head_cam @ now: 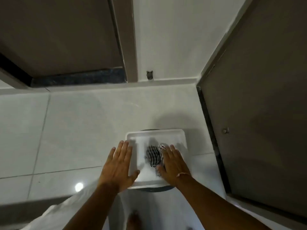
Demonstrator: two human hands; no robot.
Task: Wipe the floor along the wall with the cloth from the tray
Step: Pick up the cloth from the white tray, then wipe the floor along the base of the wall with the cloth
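A white square tray (166, 132) rests on a dark round stool low in the middle of the head view. In it lies a crumpled black-and-white striped cloth (153, 155). My right hand (172, 165) lies over the cloth's right side, fingers spread and thumb touching its lower edge; no closed grip shows. My left hand (118, 165) hovers flat over the tray's left rim with fingers apart, holding nothing. The white wall (166, 47) meets the pale tiled floor (83, 122) at a white skirting beyond the tray.
A brown door (58, 39) with a dark threshold stands at the far left. Another brown door (265, 105) with a small knob is close on the right. A small dark fitting (150, 75) sits on the wall above the skirting. My bare foot (134, 219) shows below.
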